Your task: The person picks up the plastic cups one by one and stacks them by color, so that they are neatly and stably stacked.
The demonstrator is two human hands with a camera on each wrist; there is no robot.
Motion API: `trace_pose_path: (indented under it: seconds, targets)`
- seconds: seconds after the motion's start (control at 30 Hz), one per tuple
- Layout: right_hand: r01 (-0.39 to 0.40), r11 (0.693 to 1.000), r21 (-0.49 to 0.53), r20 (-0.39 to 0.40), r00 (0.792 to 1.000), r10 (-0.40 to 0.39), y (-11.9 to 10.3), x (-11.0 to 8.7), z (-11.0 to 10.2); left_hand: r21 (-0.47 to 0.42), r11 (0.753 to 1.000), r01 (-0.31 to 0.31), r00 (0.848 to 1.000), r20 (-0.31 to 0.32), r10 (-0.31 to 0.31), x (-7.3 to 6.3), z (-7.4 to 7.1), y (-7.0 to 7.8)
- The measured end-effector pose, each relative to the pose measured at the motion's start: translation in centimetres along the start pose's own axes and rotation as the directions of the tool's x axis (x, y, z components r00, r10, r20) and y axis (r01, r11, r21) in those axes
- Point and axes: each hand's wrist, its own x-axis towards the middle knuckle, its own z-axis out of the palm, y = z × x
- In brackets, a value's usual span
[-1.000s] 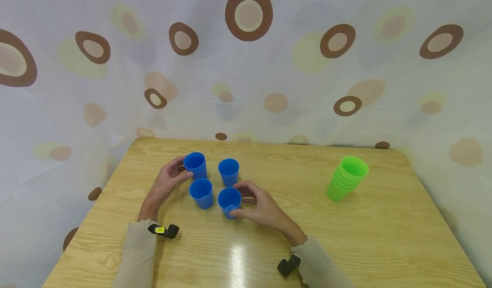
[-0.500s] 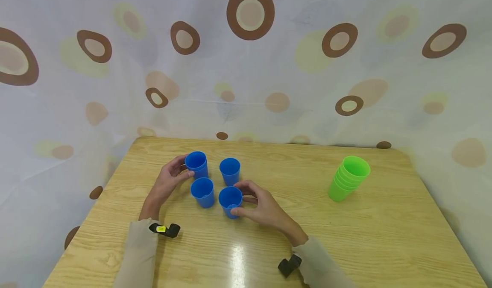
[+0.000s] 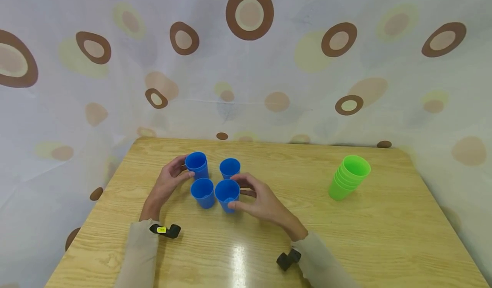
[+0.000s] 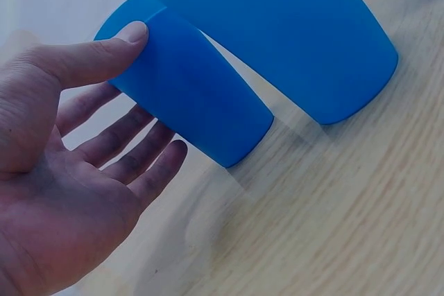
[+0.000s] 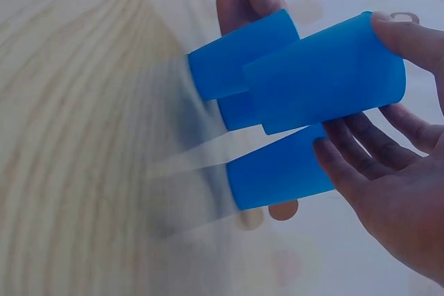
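Toward the back left of the group stands a nested stack of blue cups point(image 3: 197, 163); my left hand point(image 3: 167, 182) grips its side, thumb in front and fingers behind. In the left wrist view, the thumb point(image 4: 111, 53) presses near the stack's rim. My right hand point(image 3: 263, 200) holds another blue cup point(image 3: 227, 194) by its right side, and the right wrist view shows its base raised off the table. Left of it stands a front blue cup point(image 3: 203, 192). Behind it is a back blue cup point(image 3: 229, 167), partly hidden by the held one.
A leaning-looking stack of lime green cups point(image 3: 347, 177) stands on the right part of the wooden table point(image 3: 384, 228). A patterned cloth point(image 3: 276, 78) hangs behind the table and along both sides. Black wrist cameras sit on both sleeves.
My right hand has lifted its blue cup off the table and shifted it slightly left and away from me. My left hand stays at the stack.
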Motion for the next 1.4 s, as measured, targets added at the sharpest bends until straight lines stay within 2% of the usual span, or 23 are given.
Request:
trace_pose_path:
  seconds: [0.3, 0.6, 0.8, 1.0, 1.2, 1.4]
  targets:
    - [0.068, 0.997, -0.021, -0.030, 0.997, -0.069, -2.0, 1.3, -0.5, 0.004, 1.000, -0.014, 1.000, 0.001, 0.014, 0.0, 0.0, -0.3]
    - [0.131, 0.991, 0.000, -0.026, 0.991, -0.131, -3.2, 3.4, -0.7, -0.013, 1.000, -0.010, 1.000, 0.003, 0.010, 0.0, 0.1, -0.3]
    - [0.118, 0.993, -0.008, -0.036, 0.992, -0.118, -3.7, 4.7, -0.5, -0.017, 1.000, -0.011, 1.000, 0.010, 0.011, 0.0, 0.1, -0.3]
    - [0.119, 0.993, 0.030, -0.076, 0.990, -0.116, -4.0, 6.2, -0.4, -0.030, 0.999, -0.024, 0.999, 0.021, 0.024, 0.1, 0.1, 0.0]
    - [0.138, 0.990, 0.033, -0.102, 0.986, -0.134, -4.2, 7.6, -0.5, -0.032, 0.999, -0.017, 1.000, 0.022, 0.018, 0.2, 0.2, 0.0]
    - [0.120, 0.993, 0.018, -0.108, 0.987, -0.117, -4.5, 9.1, -0.5, -0.016, 1.000, -0.005, 1.000, 0.020, 0.005, 0.1, 0.0, -0.2]
